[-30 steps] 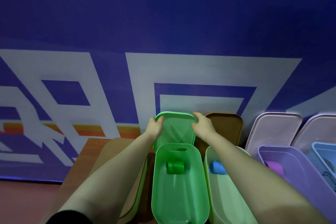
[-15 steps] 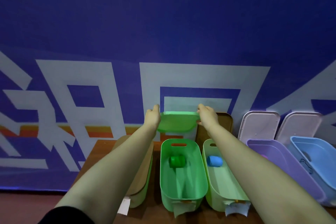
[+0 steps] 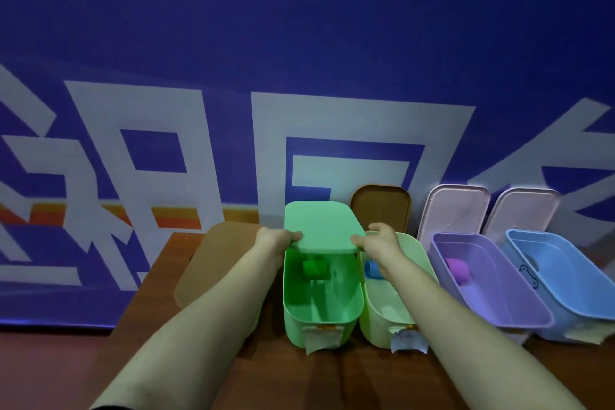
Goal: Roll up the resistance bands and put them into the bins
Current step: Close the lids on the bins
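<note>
My left hand [image 3: 274, 240] and my right hand [image 3: 379, 240] grip the two sides of a green lid [image 3: 321, 226], held flat over the far end of the green bin [image 3: 321, 316]. A rolled green band [image 3: 313, 268] lies inside that bin, partly under the lid. To the right, a pale green bin [image 3: 417, 263] holds a rolled blue band [image 3: 372, 269], partly hidden by my right forearm. The purple bin [image 3: 499, 296] holds a rolled purple band [image 3: 457, 268]. A blue bin [image 3: 565, 276] stands at the far right.
A bin with a tan lid [image 3: 213, 260] stands left of the green bin. A brown lid [image 3: 381, 206] and two pale pink lids [image 3: 454, 213] lean against the blue banner wall. Paper labels [image 3: 407, 339] hang from the bins' near ends. All stand on a wooden table [image 3: 332, 376].
Both hands lifted the green lid off the wall, turned it flat and brought it toward me and down over the green bin's far end.
</note>
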Motion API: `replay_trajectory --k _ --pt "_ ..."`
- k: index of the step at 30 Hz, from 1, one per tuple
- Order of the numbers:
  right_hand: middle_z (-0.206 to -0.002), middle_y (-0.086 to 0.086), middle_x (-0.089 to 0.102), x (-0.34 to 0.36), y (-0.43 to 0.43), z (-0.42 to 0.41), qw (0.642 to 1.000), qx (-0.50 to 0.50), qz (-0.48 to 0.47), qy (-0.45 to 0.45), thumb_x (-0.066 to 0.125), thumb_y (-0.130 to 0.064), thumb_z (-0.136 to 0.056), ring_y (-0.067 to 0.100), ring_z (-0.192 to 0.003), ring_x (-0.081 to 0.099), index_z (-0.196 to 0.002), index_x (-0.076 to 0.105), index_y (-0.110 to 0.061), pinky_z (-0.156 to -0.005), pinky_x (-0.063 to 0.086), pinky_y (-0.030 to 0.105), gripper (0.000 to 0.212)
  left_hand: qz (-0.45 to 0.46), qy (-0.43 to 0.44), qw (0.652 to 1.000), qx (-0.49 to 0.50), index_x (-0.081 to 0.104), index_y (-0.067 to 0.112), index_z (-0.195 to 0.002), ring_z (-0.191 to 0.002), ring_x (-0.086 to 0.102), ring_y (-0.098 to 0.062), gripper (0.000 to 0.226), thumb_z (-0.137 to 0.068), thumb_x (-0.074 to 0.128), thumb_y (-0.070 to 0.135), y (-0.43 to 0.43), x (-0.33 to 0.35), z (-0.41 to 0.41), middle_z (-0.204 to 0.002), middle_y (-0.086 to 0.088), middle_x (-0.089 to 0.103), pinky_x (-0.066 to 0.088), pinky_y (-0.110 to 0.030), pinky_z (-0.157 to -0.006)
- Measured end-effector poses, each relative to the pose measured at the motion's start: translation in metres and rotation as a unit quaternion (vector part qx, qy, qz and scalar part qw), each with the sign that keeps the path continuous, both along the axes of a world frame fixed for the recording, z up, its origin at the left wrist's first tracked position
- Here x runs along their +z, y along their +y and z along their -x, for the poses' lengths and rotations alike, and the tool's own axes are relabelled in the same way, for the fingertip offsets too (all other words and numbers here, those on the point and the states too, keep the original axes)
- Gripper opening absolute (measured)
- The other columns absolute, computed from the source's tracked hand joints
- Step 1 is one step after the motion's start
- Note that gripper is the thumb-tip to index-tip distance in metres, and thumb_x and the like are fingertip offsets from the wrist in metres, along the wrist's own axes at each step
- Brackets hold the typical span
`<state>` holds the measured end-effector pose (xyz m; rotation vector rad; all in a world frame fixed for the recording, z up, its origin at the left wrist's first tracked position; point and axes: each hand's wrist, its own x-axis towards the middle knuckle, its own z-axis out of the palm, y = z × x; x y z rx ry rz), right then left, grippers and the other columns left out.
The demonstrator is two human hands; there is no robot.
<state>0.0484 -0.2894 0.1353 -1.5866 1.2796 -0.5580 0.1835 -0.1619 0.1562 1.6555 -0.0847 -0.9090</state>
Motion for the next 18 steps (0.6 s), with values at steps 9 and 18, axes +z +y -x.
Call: replay_trajectory --k 9,18 --pt "-0.117 0.012 0.060 -0.047 0.032 0.034 0.998 0.043 -0.032 0.038 0.066 -0.002 -0.084 0.030 -0.111 0.058 -0.123 0.052 0.003 -0.096 0.047 0.037 0.042 -0.024 -0.038 0.999 -0.013 0.044 -0.007 -0.131 -0.109 0.060 -0.036 0.053 -0.084 0.068 0.002 0.024 -0.059 0.023 -0.126 -0.023 0.058 0.049 -0.034 -0.081" --pt "-0.129 0.011 0.059 -0.070 0.053 0.051 0.996 0.052 0.005 0.066 0.067 -0.009 -0.084 0.028 -0.120 0.054 -0.127 0.052 -0.003 -0.096 0.042 0.031 0.046 -0.019 -0.043 0.999 -0.020 0.044 0.006 -0.139 -0.110 0.061 -0.031 0.057 -0.087 0.065 0.012 0.033 -0.107 0.034 -0.130 -0.013 0.059 0.051 -0.045 -0.095"
